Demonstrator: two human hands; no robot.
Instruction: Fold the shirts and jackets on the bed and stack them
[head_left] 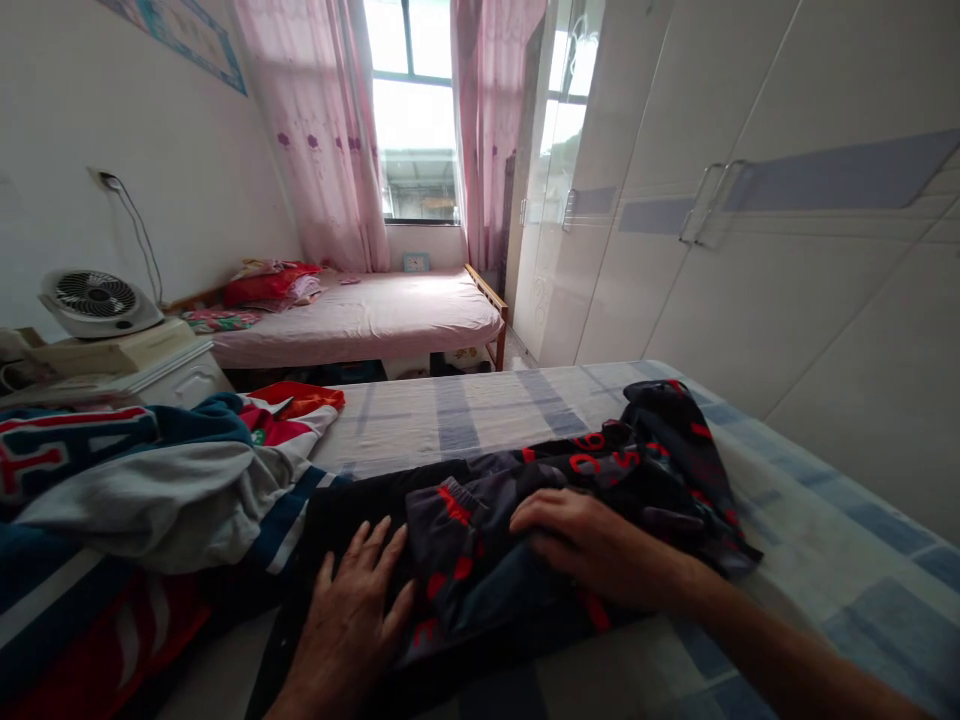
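A dark jacket (622, 460) with red figures lies spread on the bed, its sleeve (450, 515) with a ribbed cuff folded in across the body. My left hand (360, 600) rests flat on black cloth at the left end of the garment, fingers spread, with nothing held. Over the middle of the jacket lies my right hand (577, 535), its fingers bent down onto the sleeve cloth. The fingertips are partly hidden, so whether they pinch the fabric is unclear. The hood or collar end (675, 430) extends to the right.
A heap of clothes (165, 480) lies on the left of the checked bed sheet (495, 405). Behind it, a small fan (101, 300) stands on a white cabinet (172, 375). A second bed (375, 310) is near the window. Wardrobes (712, 310) line the right side.
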